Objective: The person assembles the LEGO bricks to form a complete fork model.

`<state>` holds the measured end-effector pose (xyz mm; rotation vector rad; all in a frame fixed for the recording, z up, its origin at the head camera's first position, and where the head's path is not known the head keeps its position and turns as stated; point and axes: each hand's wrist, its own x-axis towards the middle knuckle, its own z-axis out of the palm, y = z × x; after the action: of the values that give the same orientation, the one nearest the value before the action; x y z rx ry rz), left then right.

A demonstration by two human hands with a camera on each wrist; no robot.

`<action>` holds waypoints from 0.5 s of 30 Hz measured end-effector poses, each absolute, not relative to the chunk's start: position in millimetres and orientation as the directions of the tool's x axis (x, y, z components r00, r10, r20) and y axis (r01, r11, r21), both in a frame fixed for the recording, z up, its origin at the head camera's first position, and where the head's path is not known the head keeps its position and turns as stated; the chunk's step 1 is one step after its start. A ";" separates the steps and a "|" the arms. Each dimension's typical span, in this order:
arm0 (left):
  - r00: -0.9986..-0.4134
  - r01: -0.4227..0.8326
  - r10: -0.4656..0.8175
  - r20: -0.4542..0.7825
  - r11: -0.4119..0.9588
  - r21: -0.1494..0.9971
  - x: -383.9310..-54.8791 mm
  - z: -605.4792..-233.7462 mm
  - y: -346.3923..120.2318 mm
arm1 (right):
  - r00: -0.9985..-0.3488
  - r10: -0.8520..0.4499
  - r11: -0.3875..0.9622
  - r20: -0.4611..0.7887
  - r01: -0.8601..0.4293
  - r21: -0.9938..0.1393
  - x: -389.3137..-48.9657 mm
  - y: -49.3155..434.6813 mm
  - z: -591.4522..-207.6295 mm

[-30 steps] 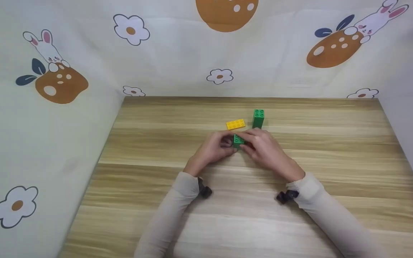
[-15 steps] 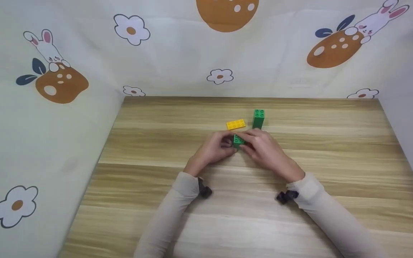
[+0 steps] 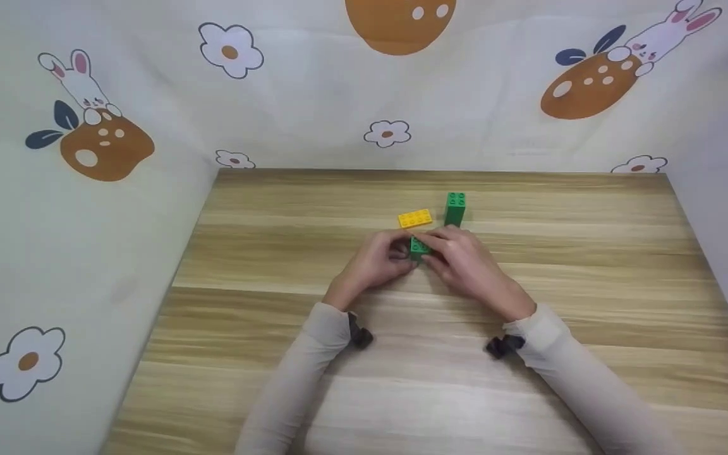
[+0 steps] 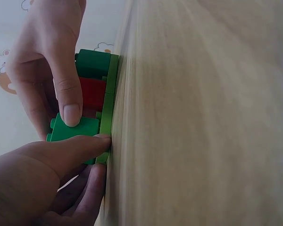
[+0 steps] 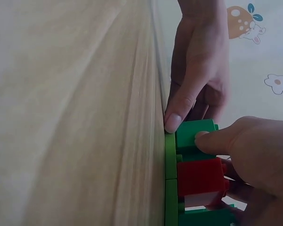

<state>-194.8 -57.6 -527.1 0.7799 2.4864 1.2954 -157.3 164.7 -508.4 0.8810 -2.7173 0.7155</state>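
In the head view my left hand (image 3: 380,259) and right hand (image 3: 465,256) meet over a small brick build. My right thumb presses the near side of a green toy brick (image 5: 188,134), its fingers behind; the hand grips that brick. The thumb and fingers of my left hand pinch the end of the light green base plate (image 4: 110,94) under it. Beside the green brick on the base stands a red brick (image 5: 200,179), then another green brick (image 4: 94,63). In the head view my right hand hides most of the build.
Behind the hands, a flat yellow brick (image 3: 415,218) with several studs lies on the wooden table (image 3: 275,253). To its right a tall green block (image 3: 455,213) stands upright, right behind my right hand. A patterned cloth wall (image 3: 313,95) borders the table's back edge.
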 end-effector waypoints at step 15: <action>-0.827 0.347 0.561 0.013 0.493 0.798 -194.7 -526.1 -57.4 | -0.827 -0.492 0.728 0.273 -0.562 -0.393 -157.8 166.0 -503.5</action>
<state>-194.7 -57.4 -526.1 0.7739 2.4906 1.2455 -157.8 166.0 -503.5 0.8533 -2.7789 0.7056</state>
